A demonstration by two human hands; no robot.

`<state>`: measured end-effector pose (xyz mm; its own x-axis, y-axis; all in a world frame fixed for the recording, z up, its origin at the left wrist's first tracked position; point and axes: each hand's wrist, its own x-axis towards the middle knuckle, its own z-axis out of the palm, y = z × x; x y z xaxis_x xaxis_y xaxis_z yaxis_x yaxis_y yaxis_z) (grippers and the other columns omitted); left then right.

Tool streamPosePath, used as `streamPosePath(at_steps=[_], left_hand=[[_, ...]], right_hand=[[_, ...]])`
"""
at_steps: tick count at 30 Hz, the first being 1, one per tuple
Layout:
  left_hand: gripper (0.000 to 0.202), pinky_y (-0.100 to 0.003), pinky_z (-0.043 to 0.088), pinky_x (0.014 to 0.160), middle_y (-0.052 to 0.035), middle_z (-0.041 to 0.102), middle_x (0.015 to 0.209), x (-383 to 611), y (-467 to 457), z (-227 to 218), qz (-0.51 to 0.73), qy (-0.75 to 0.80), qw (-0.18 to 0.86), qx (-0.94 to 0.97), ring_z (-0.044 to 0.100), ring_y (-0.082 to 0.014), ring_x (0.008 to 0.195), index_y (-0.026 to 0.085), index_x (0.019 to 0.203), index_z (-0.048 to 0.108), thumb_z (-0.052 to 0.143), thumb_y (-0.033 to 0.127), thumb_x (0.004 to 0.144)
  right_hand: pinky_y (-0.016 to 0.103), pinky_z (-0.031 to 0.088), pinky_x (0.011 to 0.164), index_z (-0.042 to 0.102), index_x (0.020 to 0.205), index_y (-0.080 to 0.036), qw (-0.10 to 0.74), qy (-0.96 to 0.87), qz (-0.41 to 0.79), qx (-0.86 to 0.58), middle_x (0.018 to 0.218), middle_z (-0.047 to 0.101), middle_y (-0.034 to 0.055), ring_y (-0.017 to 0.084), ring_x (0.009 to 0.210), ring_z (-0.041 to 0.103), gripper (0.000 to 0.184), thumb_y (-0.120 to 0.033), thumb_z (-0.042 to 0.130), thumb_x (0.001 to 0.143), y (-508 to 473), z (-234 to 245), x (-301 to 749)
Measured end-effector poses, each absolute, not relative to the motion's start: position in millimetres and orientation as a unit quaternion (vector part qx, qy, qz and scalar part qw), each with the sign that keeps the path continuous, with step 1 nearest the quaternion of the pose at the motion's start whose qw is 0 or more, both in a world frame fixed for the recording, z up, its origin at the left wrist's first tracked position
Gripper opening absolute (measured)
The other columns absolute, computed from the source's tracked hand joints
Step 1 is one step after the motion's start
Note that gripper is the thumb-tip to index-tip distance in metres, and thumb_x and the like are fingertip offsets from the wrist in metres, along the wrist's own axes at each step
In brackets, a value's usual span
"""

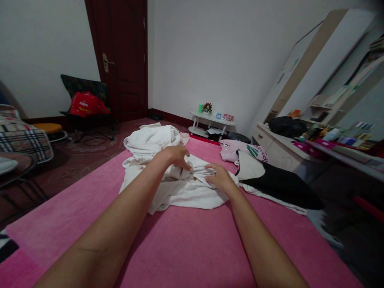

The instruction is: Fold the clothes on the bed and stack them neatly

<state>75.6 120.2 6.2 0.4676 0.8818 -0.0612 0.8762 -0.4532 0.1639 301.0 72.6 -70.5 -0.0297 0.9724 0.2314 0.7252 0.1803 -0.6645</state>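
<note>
The white garment [192,197] lay crosswise beneath the fingers, left hand [179,157] and right hand [221,178] similarly near; left fingers stood wide; right grip couldn't be told.

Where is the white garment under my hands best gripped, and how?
Likely pinch the white garment by its near edge, from your side: that edge lies spread on the pink cover, while cloth between your left hand and right hand is bunched.

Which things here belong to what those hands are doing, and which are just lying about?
In use: crumpled white cloth at the left hand and right hand; pink fabric cover beneath it.

Seemingly just lying about: bright red bag on dark folding chair; bulky black bag on pale drawered dresser.
</note>
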Motion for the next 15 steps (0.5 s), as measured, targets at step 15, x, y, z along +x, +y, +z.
streamPosePath(at_steps=[15], left_hand=[[0.021,-0.024,0.05,0.063,-0.0082,0.07,0.068,78.1,120.9,10.0,0.093,0.564,0.157,0.805,0.067,-0.0176,0.06,0.012,0.078,0.071,0.052,0.017,0.069]], right_hand=[[0.035,0.047,0.077,0.062,0.106,-0.026,0.199,-0.767,0.005,-0.61,0.114,0.055,0.0071,0.023,0.088,0.063,0.032,-0.04,0.065,0.079,26.9,-61.0,232.9]])
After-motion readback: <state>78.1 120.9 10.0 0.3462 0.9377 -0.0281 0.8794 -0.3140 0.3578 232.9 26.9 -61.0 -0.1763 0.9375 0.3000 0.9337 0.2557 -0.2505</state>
